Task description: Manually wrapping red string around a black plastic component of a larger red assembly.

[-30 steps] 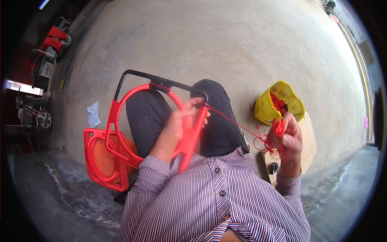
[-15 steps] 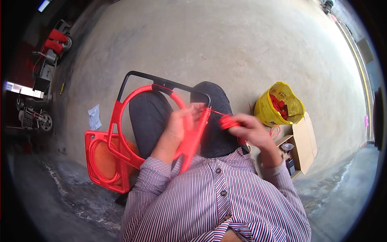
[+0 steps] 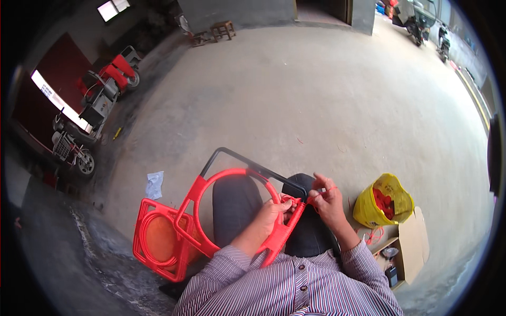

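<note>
A frame [image 3: 274, 243] with an inner ring lies across my lap, tilted. Red cord covers most of it, while the bar along its far side is bare black. At the frame's right side, my left hand [image 3: 270, 215] is closed around a bunched red cord [image 3: 288, 199] and rests against the wrapped edge. My right hand [image 3: 328, 204] is just right of the black corner. Its thumb and a finger pinch a strand of the red cord, which passes over the fingers; the other fingertips point up.
To my left stands an orange stool [image 3: 161, 239] with a red-wrapped frame on it. A yellow bucket [image 3: 363, 208] holding red material and an open cardboard box [image 3: 414, 245] are on my right. White scrap [image 3: 154, 184] lies on the floor. Parked vehicles [image 3: 108, 92] line the left wall.
My view has tilted up, showing more of the room. The red cord bundle has passed from my right hand to my left. My right hand now pinches a strand near the black corner.
</note>
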`<move>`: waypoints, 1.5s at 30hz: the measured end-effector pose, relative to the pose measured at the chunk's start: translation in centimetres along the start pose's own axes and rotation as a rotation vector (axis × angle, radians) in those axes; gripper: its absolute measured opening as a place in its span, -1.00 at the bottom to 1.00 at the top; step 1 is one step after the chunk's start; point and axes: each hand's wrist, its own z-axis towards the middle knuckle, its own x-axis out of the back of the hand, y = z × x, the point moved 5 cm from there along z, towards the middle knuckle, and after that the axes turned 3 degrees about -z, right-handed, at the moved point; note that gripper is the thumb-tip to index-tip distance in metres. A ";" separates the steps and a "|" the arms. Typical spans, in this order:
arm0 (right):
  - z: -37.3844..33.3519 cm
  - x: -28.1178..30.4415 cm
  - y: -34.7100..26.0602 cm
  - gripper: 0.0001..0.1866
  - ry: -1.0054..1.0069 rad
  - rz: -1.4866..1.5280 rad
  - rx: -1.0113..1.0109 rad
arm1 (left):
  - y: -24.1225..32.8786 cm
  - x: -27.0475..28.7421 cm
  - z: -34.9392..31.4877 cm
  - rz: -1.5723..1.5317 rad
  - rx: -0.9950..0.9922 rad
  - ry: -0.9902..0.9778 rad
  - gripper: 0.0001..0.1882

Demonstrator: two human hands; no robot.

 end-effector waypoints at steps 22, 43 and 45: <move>-0.9 9.3 -2.5 -0.72 -0.225 0.106 -0.146 | 0.3 -1.0 0.1 0.065 0.137 0.009 -0.68; -4.4 10.5 8.1 -0.72 0.205 0.600 -0.531 | 0.0 -1.8 0.1 -0.171 0.106 -0.139 -0.57; -1.7 9.0 4.5 -0.76 0.061 0.341 -0.452 | 1.0 -1.8 -0.3 -0.133 0.015 -0.045 -0.58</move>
